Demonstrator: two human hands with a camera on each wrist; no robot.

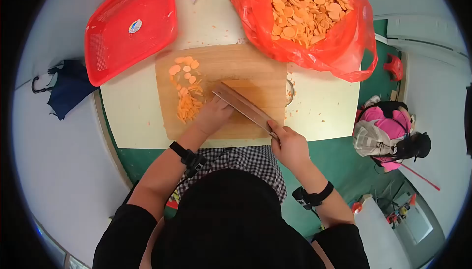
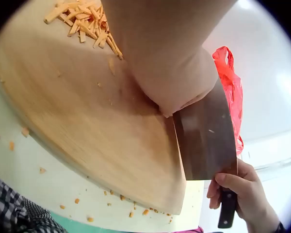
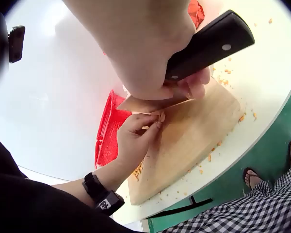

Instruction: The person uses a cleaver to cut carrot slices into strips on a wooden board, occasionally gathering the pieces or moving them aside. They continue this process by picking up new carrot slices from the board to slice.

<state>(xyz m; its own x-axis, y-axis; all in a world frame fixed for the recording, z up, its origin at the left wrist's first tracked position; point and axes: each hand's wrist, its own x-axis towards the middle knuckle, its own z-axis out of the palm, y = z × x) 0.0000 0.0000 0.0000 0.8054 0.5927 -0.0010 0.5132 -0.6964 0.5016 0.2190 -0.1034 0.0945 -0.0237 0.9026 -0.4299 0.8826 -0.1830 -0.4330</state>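
Observation:
My right hand (image 1: 292, 147) grips the black handle (image 3: 211, 46) of a cleaver (image 2: 206, 136). Its broad blade slants across the wooden cutting board (image 1: 221, 60), with the far end beside my left fingers. My left hand (image 1: 215, 115) is on the board; in the right wrist view its thumb and fingers pinch a small orange piece (image 3: 162, 116), apparently carrot, at the blade. In the left wrist view the wrist hides those fingertips. Left of the hand lies a heap of orange strips (image 1: 188, 109), with several round orange slices (image 1: 187, 67) beyond it.
A red plastic bag (image 1: 250, 18) full of orange slices stands at the back right. At the back left is a red basket (image 1: 118, 47). Small orange scraps dot the pale table (image 1: 324, 106). A person in pink (image 1: 388, 121) is away to the right.

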